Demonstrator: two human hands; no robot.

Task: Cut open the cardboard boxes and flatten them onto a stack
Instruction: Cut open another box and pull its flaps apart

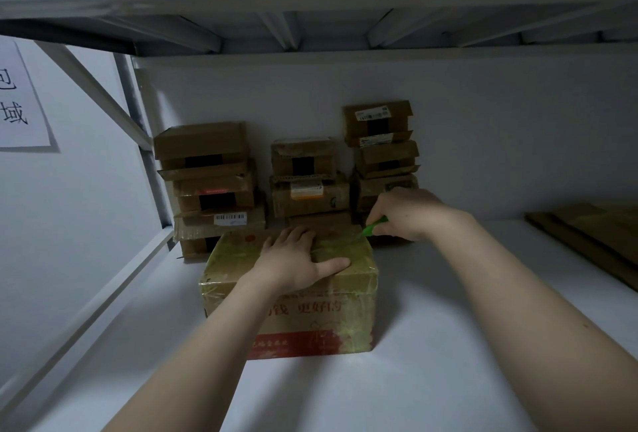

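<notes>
Cardboard box (345, 314), taped and printed in red, sits on the shelf (448, 345). Left grip (293, 259) presses flat on its top, fingers spread. At two o'clock from it, right grip (407, 212) curls round a green cutter (371, 227) at the box's far right corner.

"域" on sign (21, 100), "更好" on box (331, 326)

Brown box (290, 297), wrapped in yellowish tape with red print on its front, sat closed and upright, green cutter (374, 225) at its far-right top corner, smaller boxes (214, 186) in three stacks behind, flattened cardboard (597, 234) well apart at right.
</notes>
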